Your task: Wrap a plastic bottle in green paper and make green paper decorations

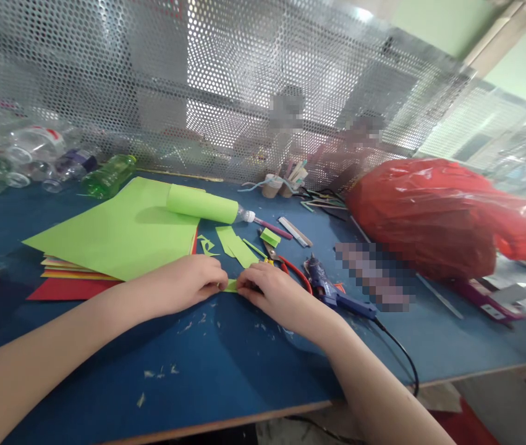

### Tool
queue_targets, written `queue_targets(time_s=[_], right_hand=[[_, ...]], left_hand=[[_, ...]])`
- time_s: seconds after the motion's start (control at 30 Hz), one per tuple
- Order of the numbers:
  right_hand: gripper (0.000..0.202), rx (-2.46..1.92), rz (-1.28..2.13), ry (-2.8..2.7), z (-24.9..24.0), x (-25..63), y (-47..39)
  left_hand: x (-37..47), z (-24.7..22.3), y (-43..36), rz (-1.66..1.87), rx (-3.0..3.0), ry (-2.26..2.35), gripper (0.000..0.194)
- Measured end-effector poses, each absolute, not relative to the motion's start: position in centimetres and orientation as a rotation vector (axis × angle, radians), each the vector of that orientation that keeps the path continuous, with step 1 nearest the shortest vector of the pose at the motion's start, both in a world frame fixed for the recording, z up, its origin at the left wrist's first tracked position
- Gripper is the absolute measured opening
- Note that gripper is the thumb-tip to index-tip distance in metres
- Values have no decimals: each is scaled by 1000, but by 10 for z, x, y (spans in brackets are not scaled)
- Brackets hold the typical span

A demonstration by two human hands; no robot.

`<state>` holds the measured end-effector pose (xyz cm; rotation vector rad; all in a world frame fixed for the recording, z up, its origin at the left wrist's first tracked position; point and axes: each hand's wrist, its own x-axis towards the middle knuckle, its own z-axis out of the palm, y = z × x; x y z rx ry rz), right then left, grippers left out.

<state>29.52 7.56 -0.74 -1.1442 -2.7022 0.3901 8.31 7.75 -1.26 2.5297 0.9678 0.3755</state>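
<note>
A small green paper strip [231, 286] lies low over the blue table between my hands. My left hand [198, 281] pinches its left end, and my right hand [265, 284] has its fingers closed on the right end. My fingers cover most of the strip. Just beyond them are cut green paper pieces [237, 245], curled green scraps [207, 245] and a small folded green paper piece [270, 237]. Scissors with red-orange handles [297, 272] lie beside my right hand, partly hidden by it. A blue glue gun [332, 287] rests farther right.
Green paper sheets [118, 228] top a colored stack at left, with a green-wrapped bottle [202, 204] on it. Plastic bottles [35, 145] crowd the back left. A red plastic bag [424, 213] fills the right. The glue gun's black cord [404, 352] runs over the table's front edge.
</note>
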Motion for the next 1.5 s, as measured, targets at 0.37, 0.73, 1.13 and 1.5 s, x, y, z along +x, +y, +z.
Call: queue_targets(time_s=[0.37,0.73,1.13,1.5], right_hand=[[8,-1088,416,-2713,-4,296,76],[7,-1037,368,-2673,-10,298,79],[9,-1184,347,-2714,-7,294,76],[8,-1185,357,-2698,-4,293,76]], left_hand=[[81,-15,81,382,2523,965,16],[83,-11,76,361,2588,992,17],[82,-15,80,363,2661,952,20],[76,-1,80,287,2437,1003,22]])
